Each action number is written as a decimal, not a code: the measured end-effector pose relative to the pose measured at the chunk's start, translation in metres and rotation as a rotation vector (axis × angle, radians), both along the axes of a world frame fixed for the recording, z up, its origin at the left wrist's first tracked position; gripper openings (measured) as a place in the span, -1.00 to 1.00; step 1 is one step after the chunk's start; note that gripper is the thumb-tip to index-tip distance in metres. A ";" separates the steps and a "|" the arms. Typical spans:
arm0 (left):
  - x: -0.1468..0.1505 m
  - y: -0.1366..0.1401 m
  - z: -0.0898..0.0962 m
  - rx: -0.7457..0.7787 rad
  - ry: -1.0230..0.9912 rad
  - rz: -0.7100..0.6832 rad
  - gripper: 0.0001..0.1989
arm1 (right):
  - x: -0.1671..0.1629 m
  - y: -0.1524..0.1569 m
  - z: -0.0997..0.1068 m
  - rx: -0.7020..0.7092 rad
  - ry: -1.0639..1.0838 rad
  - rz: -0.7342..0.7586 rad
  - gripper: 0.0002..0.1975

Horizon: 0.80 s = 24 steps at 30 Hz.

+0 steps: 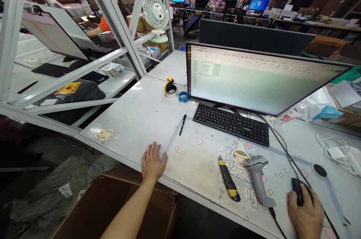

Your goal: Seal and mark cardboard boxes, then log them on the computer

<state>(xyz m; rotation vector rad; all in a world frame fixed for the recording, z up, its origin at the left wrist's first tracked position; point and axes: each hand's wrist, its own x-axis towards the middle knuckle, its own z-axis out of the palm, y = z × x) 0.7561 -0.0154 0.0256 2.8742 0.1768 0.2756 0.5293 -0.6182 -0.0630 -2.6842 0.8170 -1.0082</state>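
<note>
My left hand point(152, 162) lies flat on the white desk near its front edge, fingers stretched out, holding nothing. At the lower right, my right hand point(307, 209) rests around a black computer mouse point(298, 190). A grey barcode scanner point(258, 182) lies left of the mouse, its cable running off the bottom. Beside it is a black and yellow box cutter point(229, 180). Behind these stand a black keyboard point(231, 123) and a monitor point(254, 81) showing a spreadsheet. A black pen point(182, 124) lies between my left hand and the keyboard.
A tape dispenser point(170, 86) and a blue tape roll point(183, 97) sit left of the monitor. An open cardboard box point(118, 203) stands below the desk edge. A white cable point(338, 152) lies at right. A metal frame point(113, 17) and a fan point(155, 12) are at left.
</note>
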 end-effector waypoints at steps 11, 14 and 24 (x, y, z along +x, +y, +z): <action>-0.001 0.000 0.001 -0.006 -0.011 -0.008 -0.44 | 0.002 0.003 0.003 0.025 0.020 -0.052 -0.25; 0.000 0.000 0.002 -0.009 0.006 -0.004 -0.45 | 0.003 0.003 0.005 0.008 0.033 -0.043 -0.25; 0.001 0.002 0.001 0.029 -0.004 -0.019 -0.44 | 0.008 0.012 0.020 0.031 0.039 -0.058 -0.23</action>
